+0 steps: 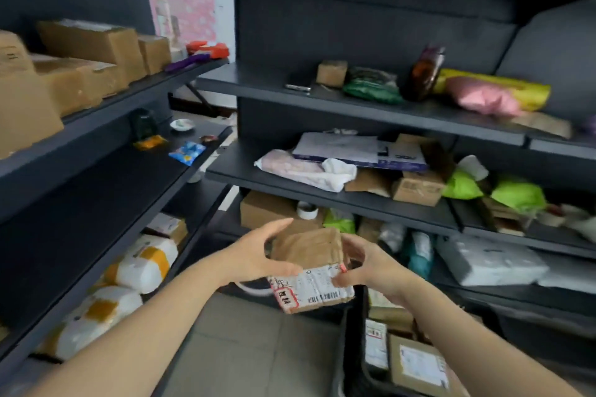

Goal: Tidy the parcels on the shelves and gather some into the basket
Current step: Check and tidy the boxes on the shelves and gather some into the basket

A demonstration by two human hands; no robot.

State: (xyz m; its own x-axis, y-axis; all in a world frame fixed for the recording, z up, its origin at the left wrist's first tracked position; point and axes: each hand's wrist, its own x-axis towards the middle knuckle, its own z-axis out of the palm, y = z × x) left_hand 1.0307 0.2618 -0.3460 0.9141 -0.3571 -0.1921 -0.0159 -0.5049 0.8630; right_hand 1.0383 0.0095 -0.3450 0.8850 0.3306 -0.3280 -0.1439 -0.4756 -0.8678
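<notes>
At lower centre, a cardboard parcel [306,251] was gripped between the left hand [254,255] and right hand [367,267], its long axis up-frame and labelled end nearest; bare floor [242,348] was seen below.

A dark grey metal shelving unit [90,177] runs along the left, its boards slanting away from the camera. A second dark grey shelving unit with a solid back panel [354,19] stands straight ahead and reaches off to the right. In the gap between them a pale panel with a pink pattern [190,0] shows, brightly lit. Underfoot is a floor of pale grey-beige tiles [245,348] in soft, even light.
</notes>
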